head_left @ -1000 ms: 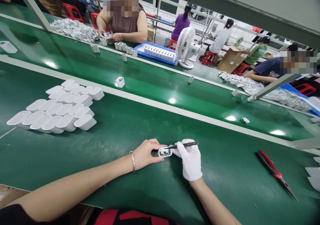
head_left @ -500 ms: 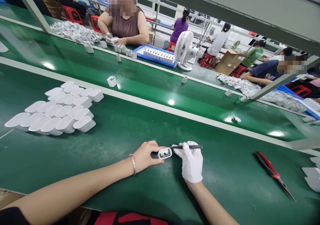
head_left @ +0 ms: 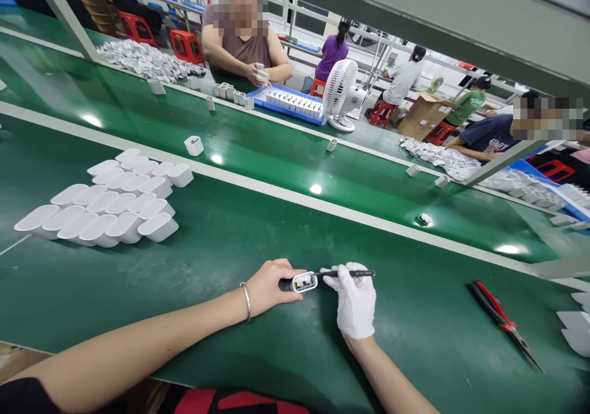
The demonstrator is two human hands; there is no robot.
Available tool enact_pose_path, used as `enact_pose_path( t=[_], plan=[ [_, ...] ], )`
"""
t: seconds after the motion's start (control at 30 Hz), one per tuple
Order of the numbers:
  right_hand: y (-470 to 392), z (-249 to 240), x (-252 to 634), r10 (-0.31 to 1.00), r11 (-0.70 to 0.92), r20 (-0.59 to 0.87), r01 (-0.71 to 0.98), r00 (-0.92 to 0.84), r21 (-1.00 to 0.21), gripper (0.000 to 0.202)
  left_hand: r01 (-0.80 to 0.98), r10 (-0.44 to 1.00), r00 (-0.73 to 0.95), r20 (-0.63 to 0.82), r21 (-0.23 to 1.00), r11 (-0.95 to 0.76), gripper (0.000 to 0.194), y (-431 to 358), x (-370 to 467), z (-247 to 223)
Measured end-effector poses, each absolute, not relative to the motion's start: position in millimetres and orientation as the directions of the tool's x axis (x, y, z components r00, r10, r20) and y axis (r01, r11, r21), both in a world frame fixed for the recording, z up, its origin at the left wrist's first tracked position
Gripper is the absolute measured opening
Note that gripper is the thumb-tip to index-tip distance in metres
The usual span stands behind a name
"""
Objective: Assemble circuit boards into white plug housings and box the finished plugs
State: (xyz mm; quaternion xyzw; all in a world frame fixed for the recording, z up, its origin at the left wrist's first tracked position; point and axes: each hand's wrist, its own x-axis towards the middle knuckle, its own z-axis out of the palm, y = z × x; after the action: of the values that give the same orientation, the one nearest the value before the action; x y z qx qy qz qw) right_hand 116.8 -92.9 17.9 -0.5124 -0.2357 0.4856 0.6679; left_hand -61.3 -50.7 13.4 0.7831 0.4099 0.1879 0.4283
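Note:
My left hand [head_left: 271, 285], bare with a bracelet at the wrist, grips a small white oval housing [head_left: 305, 282] between thumb and fingers. The housing's open end faces me and shows parts inside, one of them yellow. In my white-gloved right hand [head_left: 354, 300] is a thin black tool [head_left: 357, 273], pinched and held nearly level. Its tip reaches the upper right rim of the housing; whether it touches anything inside is too small to tell.
Rows of white oval housings [head_left: 110, 202] stand at left. Red-handled pliers [head_left: 502, 319] lie at right. Beyond a pale rail [head_left: 276, 194], a green belt [head_left: 258, 156] carries scattered parts. Across it are a white fan [head_left: 341, 91], a blue tray [head_left: 288, 102] and seated people.
The black tool's tip has shifted slightly at the housing's rim. Parts on the belt have moved left. The person opposite has moved right, hands now raised near the blue tray.

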Motion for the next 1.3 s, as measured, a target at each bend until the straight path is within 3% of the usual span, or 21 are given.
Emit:
enact_pose_path(
  t=[0.23,0.47,0.7,1.3],
  plan=[
    [-94.3,21.1,114.5,0.867,0.047,-0.128,-0.334,0.481,-0.942,0.035,0.479,0.817,0.576,-0.041,0.826,-0.297,0.045,-51.8,-60.1,10.4],
    [-92.6,19.1,106.5,0.912,0.014,-0.123,-0.331,0.390,-0.943,0.031,0.465,0.810,0.585,-0.022,0.828,-0.314,0.044,-52.9,-61.0,7.5],
    [-92.4,19.3,117.4,0.902,0.056,-0.085,-0.310,0.424,-0.949,0.029,0.476,0.812,0.582,-0.026,0.821,-0.315,0.045,-52.7,-60.4,10.2],
    [-87.7,26.4,111.8,0.917,0.005,-0.120,-0.312,0.380,-0.950,0.034,0.475,0.816,0.578,-0.023,0.822,-0.313,0.043,-52.8,-60.3,9.2]
  ],
)
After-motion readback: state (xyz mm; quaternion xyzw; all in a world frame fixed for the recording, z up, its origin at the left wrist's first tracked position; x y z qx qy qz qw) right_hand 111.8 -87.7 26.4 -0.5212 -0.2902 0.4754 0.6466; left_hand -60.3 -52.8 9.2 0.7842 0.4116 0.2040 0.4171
